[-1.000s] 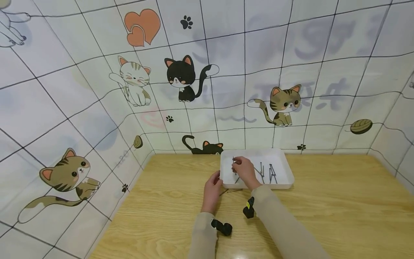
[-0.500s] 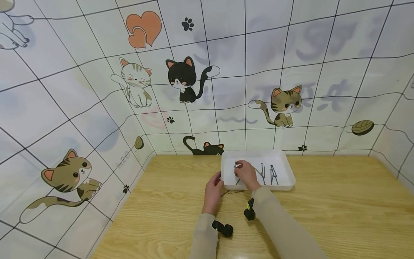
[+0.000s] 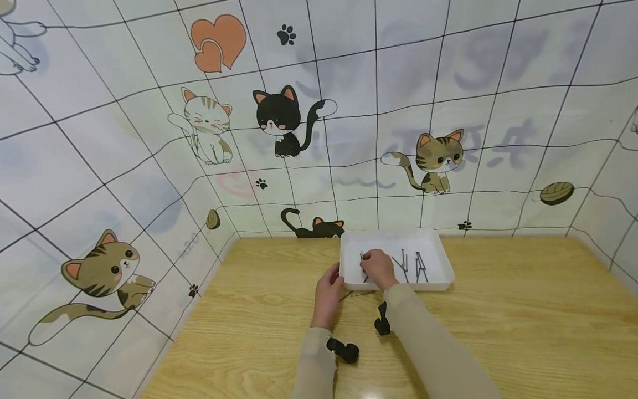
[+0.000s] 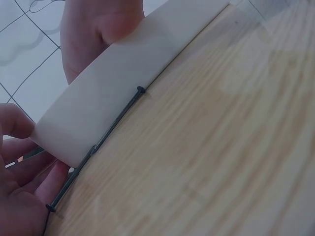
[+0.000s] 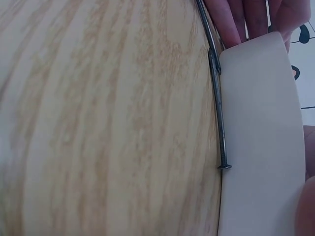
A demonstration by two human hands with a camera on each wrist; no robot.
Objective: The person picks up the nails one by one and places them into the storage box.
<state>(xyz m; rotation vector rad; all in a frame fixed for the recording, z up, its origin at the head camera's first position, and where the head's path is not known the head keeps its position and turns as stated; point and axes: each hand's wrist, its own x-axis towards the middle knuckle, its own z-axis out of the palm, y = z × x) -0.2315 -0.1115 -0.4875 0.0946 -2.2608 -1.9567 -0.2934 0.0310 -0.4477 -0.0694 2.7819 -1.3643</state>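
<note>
A white tray (image 3: pixel 446 260) holds several dark nails (image 3: pixel 421 267) on its floor, some lying crossed. My left hand (image 3: pixel 328 289) grips the tray at its near left corner; in the left wrist view its thumb lies at the rim with the fingers against the outer wall. Inside the tray's left part, my right hand (image 3: pixel 379 268) pinches a thin nail (image 3: pixel 361 255) between thumb and fingertips, its tip pointing up past them. Another nail lies partly covered below that hand. Two nails (image 4: pixel 115 120) lie end to end on the table along the tray's near wall.
The tray stands on a wood-grain table (image 3: pixel 523 310) close to the back wall (image 3: pixel 359 138), which is covered with cat drawings. Side walls rise at left and right. Black wrist cameras (image 3: pixel 344 351) sit on both sleeves.
My right hand has lowered a little inside the tray's left part, still pinching the nail. The left hand stays at the tray corner.
</note>
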